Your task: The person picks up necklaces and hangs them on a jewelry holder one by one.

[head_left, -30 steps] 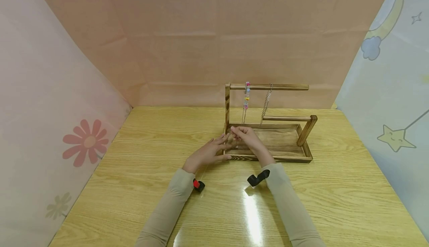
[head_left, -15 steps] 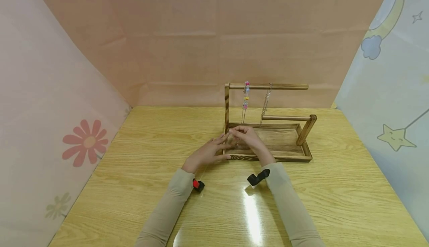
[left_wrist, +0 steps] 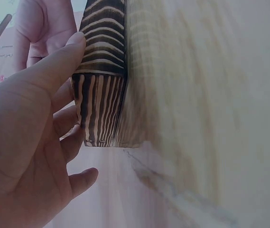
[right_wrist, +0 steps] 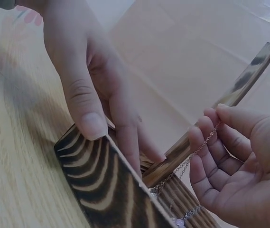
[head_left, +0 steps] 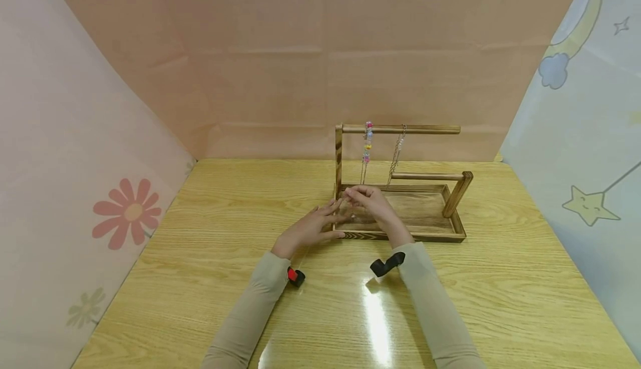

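Observation:
My right hand pinches a thin metal jewelry chain between thumb and index finger, over the left part of a dark-grained wooden jewelry stand. The chain hangs from the fingertips, and a small shiny bit shows low over the tray floor in the head view. My left hand grips the front left corner of the stand's tray. Its thumb lies on the front wall while its other fingers reach past the left end, partly hidden in the left wrist view.
On the upper bar hang a colorful beaded strand and a silver chain. A lower bar runs from a short slanted post at the right. Wood-grain tabletop surrounds the stand; an orange backdrop rises behind.
The right fingertips have dipped slightly and come back up, still pinching the chain, and the dangling shiny bit has shifted a little. The left hand has stayed on the tray corner.

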Available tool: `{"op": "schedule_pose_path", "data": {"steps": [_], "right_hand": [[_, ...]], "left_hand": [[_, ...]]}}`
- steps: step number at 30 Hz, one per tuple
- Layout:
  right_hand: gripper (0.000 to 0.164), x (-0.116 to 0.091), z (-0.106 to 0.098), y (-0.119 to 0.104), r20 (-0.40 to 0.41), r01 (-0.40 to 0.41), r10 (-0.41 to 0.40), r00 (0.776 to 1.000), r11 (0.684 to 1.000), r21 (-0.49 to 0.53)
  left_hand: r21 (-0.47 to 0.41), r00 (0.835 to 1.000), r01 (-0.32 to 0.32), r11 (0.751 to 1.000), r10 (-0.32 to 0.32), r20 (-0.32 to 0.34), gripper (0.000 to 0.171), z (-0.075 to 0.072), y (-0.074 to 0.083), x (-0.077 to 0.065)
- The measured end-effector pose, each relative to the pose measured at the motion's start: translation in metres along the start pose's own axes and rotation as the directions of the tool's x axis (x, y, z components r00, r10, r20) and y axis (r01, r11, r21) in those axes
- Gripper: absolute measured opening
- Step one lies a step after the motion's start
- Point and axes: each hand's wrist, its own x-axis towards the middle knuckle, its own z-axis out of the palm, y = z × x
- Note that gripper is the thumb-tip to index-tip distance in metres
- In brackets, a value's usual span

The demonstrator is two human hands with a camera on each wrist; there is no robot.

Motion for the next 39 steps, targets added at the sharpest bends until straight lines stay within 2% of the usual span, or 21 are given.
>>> {"op": "schedule_pose_path", "data": {"steps": [11,18,26,34,39], "right_hand": [[0.045,-0.003,-0.001,-0.008,0.019,0.052,-0.053,0.998,0.998,0.031],[0.048,-0.004,-0.003,-0.013,0.025,0.08,-0.08,0.997,0.997,-0.001],[0.05,-0.007,-0.003,-0.02,0.012,0.086,-0.086,0.996,0.996,-0.022],[0.032,-0.011,-0.002,-0.028,-0.004,0.114,-0.114,0.993,0.993,-0.017],[0.042,-0.013,-0.002,-0.031,-0.003,0.112,-0.112,0.994,0.994,-0.009]], "left_hand": [[-0.03,1.0,0.001,1.0,-0.001,0.002,0.056,-0.002,0.003,-0.002],[-0.023,1.0,-0.003,1.0,0.003,-0.001,0.056,-0.002,0.003,-0.002],[-0.028,1.0,0.02,0.999,-0.02,0.011,0.057,-0.002,0.003,-0.003],[-0.028,1.0,0.018,0.999,-0.018,0.009,0.057,-0.002,0.004,-0.003],[-0.034,1.0,0.011,0.999,-0.011,0.009,0.056,-0.002,0.003,-0.002]]}}
